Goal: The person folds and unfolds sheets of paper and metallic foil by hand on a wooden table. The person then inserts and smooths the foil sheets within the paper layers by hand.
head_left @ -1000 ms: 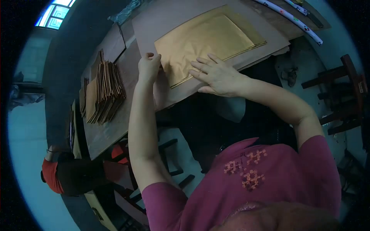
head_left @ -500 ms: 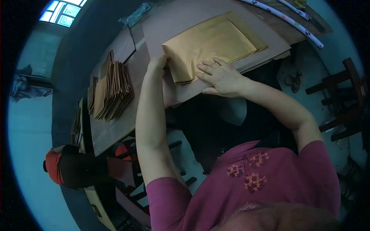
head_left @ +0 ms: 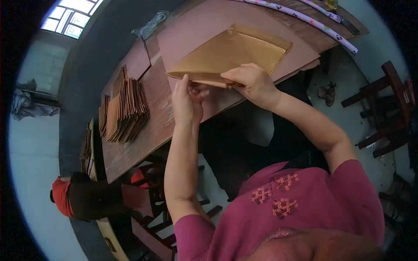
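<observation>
A sheet of gold paper (head_left: pixel 230 54), seemingly in layers, lies on the pinkish board (head_left: pixel 185 37) in front of me, its near edge lifted and folded up. My right hand (head_left: pixel 257 85) is closed round the near edge of the paper, thumb on top and fingers curled. At the near left part of that edge, my left hand (head_left: pixel 187 100) pinches it with thumb and fingertips, partly underneath. Left of it stands a stack of folded brown-gold paper pieces (head_left: pixel 128 108) on the table.
The wooden table (head_left: pixel 130 152) carries crumpled clear plastic (head_left: pixel 150 26) at the back. Patterned tubes (head_left: pixel 313 24) and a dark flat tool (head_left: pixel 349 27) lie far right. A dark wooden chair (head_left: pixel 387 95) stands right. Another person (head_left: pixel 87 198) in red and black is at the left.
The near edge of the gold paper has been lifted and bent up. My left hand has moved right and down; my right hand went from lying flat to gripping the edge.
</observation>
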{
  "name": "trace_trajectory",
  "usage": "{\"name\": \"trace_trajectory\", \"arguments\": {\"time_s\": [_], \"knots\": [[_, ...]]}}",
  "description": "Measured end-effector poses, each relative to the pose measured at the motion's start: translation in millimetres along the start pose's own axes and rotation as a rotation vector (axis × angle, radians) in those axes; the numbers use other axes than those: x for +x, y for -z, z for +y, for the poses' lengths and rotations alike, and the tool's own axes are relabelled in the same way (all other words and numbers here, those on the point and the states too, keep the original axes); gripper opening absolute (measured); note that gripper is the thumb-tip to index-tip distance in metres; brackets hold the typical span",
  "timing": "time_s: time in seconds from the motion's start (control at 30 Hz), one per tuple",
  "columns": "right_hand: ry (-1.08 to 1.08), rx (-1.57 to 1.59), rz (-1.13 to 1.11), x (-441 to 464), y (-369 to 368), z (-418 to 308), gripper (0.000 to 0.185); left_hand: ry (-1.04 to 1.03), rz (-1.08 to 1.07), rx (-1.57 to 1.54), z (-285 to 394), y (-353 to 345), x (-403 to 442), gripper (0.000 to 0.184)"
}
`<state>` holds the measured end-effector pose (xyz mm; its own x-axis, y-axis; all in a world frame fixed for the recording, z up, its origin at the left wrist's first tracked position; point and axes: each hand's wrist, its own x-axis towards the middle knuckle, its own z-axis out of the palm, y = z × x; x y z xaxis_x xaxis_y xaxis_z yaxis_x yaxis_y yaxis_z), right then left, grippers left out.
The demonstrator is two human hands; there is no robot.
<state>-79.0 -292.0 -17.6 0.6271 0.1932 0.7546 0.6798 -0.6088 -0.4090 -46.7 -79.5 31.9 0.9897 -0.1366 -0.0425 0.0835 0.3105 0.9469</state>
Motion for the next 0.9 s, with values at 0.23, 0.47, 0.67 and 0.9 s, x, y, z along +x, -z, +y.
{"name": "trace_trajectory", "arguments": {"time_s": [0.23,0.47,0.67,0.9], "knots": [[-0.047,0.349,-0.055,-41,75,21,0.031,-0.361,0.057,0.841,-18,78,-15,0.056],[-0.191,0.648,-0.26,-65,100,38,0.024,-0.645,-0.486,1.053,1,29,1,0.075],[-0.36,0.566,-0.462,-74,126,40,0.028,-0.566,-0.87,1.435,-4,17,16,0.036],[-0.097,0.17,-0.38,-95,131,69,0.044,-0.247,-0.792,1.138,-5,1,2,0.036]]}}
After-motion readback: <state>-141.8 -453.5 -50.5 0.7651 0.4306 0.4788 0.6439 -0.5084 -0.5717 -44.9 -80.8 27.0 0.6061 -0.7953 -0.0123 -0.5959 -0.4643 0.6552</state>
